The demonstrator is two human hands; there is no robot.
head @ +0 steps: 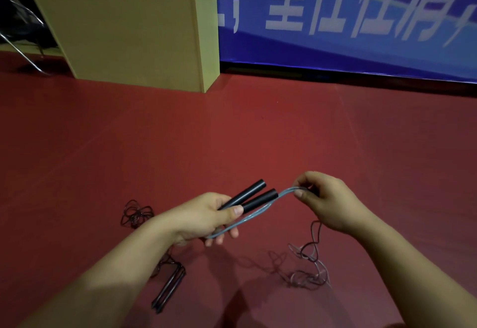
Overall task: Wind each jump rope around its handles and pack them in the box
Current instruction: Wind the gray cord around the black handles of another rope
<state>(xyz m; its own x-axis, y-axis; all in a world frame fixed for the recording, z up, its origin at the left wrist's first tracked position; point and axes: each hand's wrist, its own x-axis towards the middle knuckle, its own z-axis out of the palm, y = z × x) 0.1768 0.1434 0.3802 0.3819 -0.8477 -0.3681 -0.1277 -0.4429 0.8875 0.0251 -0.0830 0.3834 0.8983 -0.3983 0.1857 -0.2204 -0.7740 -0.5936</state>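
Low in the head view, at about six o'clock, two bare hands are held above a red floor (232,131). Two black handles (247,197) are gripped side by side in the left hand (206,218), the thumb laid over them and the fingers curled beneath, with the free ends pointing toward one o'clock. A light blue rope (254,214) runs from under that hand along the handles and is pinched between thumb and fingertips of the right hand (325,202) – it is doubled there into a short loop. From the right hand the remaining length hangs down and lies in a loose tangle (309,273) on the floor at about five o'clock.

A second jump rope (169,286) lies on the floor at seven o'clock – its two dark handles are together, partly hidden by the left forearm, and its dark cord (135,214) is heaped in loops at nine o'clock of the left hand. One tan cabinet-like box (124,36) stands at eleven o'clock, well apart from both ropes, against a blue banner (361,17) with white characters.
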